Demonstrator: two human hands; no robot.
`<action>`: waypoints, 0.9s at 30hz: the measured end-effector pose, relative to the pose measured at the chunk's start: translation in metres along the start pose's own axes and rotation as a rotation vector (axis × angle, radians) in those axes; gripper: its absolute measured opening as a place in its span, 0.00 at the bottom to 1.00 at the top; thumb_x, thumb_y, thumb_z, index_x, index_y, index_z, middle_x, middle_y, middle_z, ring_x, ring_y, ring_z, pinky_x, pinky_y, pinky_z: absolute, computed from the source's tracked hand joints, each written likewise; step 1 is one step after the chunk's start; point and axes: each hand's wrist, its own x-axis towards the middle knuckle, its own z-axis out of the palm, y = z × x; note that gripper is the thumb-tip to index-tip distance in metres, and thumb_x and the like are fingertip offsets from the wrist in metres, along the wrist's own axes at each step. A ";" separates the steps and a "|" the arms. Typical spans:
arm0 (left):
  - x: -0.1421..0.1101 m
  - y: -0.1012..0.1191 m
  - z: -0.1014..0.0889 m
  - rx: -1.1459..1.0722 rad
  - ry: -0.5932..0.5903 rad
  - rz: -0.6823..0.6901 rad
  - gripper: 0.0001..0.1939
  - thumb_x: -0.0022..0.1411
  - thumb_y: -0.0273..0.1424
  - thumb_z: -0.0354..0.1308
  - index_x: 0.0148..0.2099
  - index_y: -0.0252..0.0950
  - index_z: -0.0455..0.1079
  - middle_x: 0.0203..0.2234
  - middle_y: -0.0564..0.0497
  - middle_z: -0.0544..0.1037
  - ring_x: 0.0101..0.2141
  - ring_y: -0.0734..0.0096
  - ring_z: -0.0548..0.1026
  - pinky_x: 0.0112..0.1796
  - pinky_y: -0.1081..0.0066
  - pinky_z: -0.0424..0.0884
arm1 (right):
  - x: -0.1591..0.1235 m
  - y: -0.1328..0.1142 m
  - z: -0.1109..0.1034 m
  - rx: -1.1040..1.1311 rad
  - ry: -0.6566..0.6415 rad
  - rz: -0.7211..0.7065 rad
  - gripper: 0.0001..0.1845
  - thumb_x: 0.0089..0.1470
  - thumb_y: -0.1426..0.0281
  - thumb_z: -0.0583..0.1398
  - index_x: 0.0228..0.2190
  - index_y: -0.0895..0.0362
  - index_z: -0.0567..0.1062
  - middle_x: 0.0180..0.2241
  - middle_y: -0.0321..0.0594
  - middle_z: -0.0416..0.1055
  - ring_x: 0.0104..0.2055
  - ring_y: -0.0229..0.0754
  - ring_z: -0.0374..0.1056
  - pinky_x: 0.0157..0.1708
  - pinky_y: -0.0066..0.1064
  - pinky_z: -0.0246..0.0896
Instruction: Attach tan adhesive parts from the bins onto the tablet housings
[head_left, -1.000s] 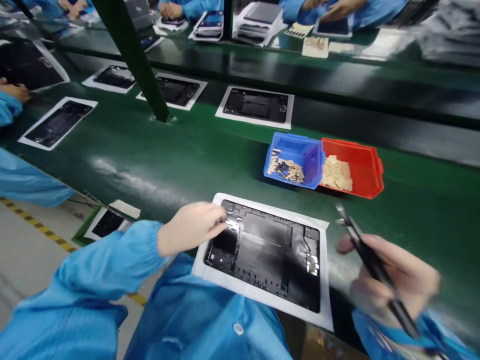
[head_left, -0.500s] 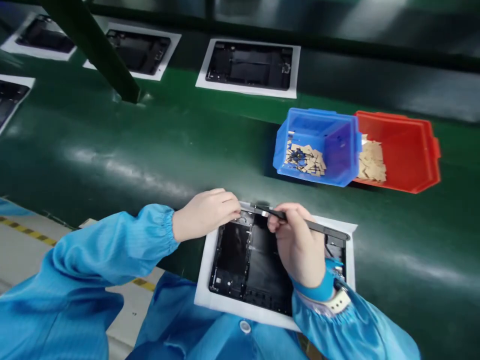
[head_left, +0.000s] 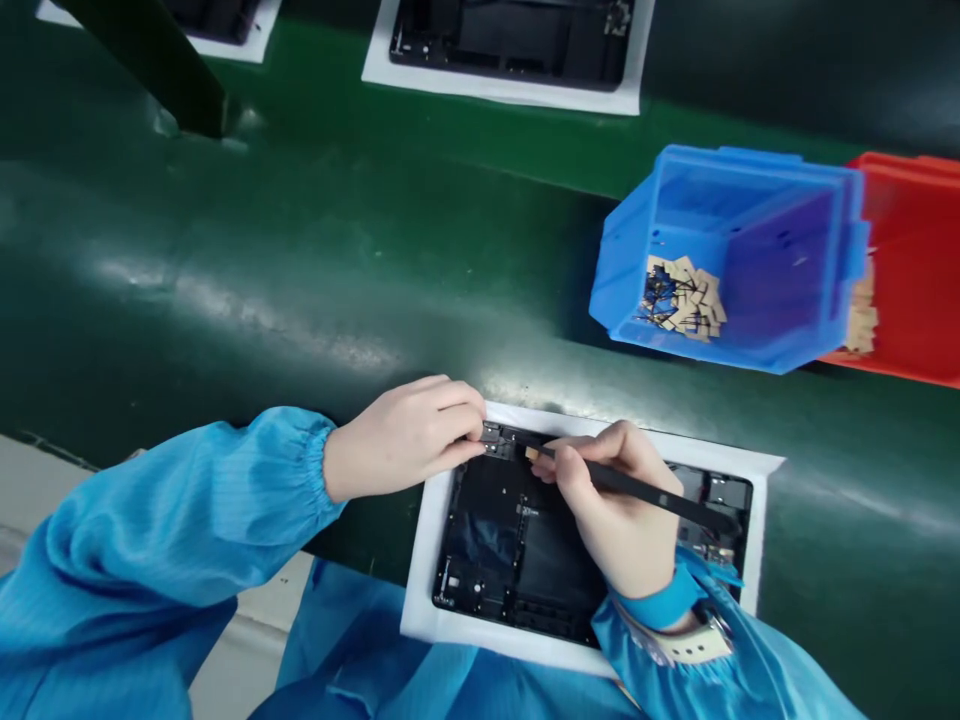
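In front of me an open black tablet housing (head_left: pixel 559 570) lies on a white sheet (head_left: pixel 480 640). My right hand (head_left: pixel 626 510) is closed round black tweezers (head_left: pixel 660 495), which slant down to the left across the housing. A small tan piece (head_left: pixel 532 454) shows by their tip and my fingertips. At the housing's upper left corner, my left hand (head_left: pixel 412 437) has its thumb and fingers pressed together beside a small metallic part (head_left: pixel 496 440). Whatever lies between those fingertips is hidden.
Beyond the housing to the right stands a blue bin (head_left: pixel 780 300) holding tan tabs with dark wires (head_left: pixel 684 298). A red bin (head_left: pixel 915 290) adjoins it. More housings (head_left: pixel 517 40) lie on sheets at the back, near a dark green post (head_left: pixel 165 70).
My view has come closer, with the bins shifted right. The tweezers' tip has come down from the housing's far edge onto its upper part. My left hand stays by the corner.
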 end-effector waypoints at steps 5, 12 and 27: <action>0.002 0.001 -0.002 0.008 0.008 0.006 0.09 0.65 0.29 0.52 0.31 0.33 0.67 0.36 0.49 0.74 0.37 0.73 0.72 0.41 0.71 0.69 | -0.001 -0.003 0.001 -0.068 0.023 0.017 0.12 0.51 0.68 0.62 0.22 0.55 0.65 0.23 0.35 0.74 0.24 0.40 0.71 0.26 0.32 0.66; 0.001 0.001 0.000 0.013 -0.008 -0.002 0.09 0.65 0.29 0.51 0.32 0.33 0.67 0.37 0.50 0.74 0.37 0.73 0.71 0.41 0.70 0.69 | 0.000 -0.006 0.002 -0.068 0.022 0.038 0.12 0.51 0.67 0.62 0.22 0.54 0.64 0.22 0.35 0.74 0.23 0.41 0.71 0.25 0.32 0.66; 0.001 0.000 0.001 0.071 -0.022 0.060 0.07 0.66 0.30 0.52 0.41 0.33 0.68 0.38 0.49 0.72 0.38 0.71 0.70 0.42 0.70 0.68 | 0.000 0.002 0.000 -0.173 0.003 -0.014 0.11 0.51 0.66 0.62 0.23 0.54 0.65 0.22 0.35 0.73 0.23 0.40 0.71 0.24 0.32 0.66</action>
